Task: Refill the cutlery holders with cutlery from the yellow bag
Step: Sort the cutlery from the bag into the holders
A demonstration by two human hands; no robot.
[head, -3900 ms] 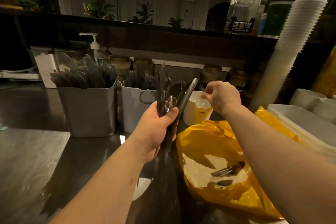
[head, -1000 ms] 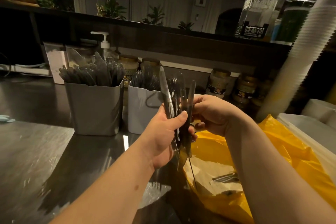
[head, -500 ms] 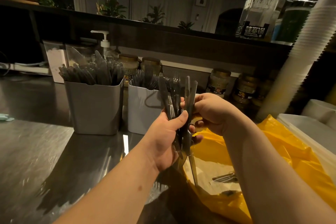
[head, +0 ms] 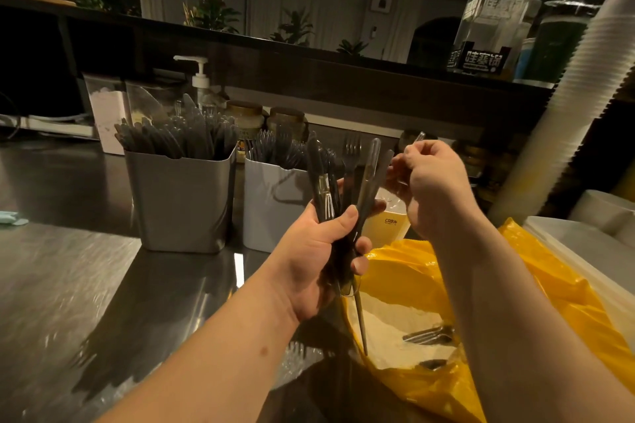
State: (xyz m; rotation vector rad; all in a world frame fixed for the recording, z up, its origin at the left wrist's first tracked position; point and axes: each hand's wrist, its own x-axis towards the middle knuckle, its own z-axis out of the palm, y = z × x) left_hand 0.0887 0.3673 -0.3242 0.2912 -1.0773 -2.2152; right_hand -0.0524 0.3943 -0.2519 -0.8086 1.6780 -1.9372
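Several clear plastic knives, forks and handles stand bunched upright as a bundle of cutlery [head: 367,175] in the left hand [head: 319,251], whose fingers and thumb are wrapped tightly round the lower part, one long piece hanging below the fist over the mouth of the crumpled yellow plastic bag [head: 549,302]. The right hand [head: 426,182] is raised just beside the top of the bundle, its fingertips pinched on a single clear plastic utensil [head: 420,137]; only the tip shows above the knuckles, so it may be a spoon or a knife, I cannot tell which. The bag lies open on the brushed steel counter [head: 68,285] at the right, with a few loose forks [head: 429,335] lying inside it on a pale lining. Behind the hands stand the holders: a tall grey plastic bin [head: 182,199] packed with knives, a white bin [head: 271,209] just beside it holding forks, and a small pale cup [head: 388,223] partly hidden behind the right wrist. A white pump bottle [head: 199,79] stands behind the grey bin, and a leaning stack of white paper cups [head: 567,96] rises at the far right.
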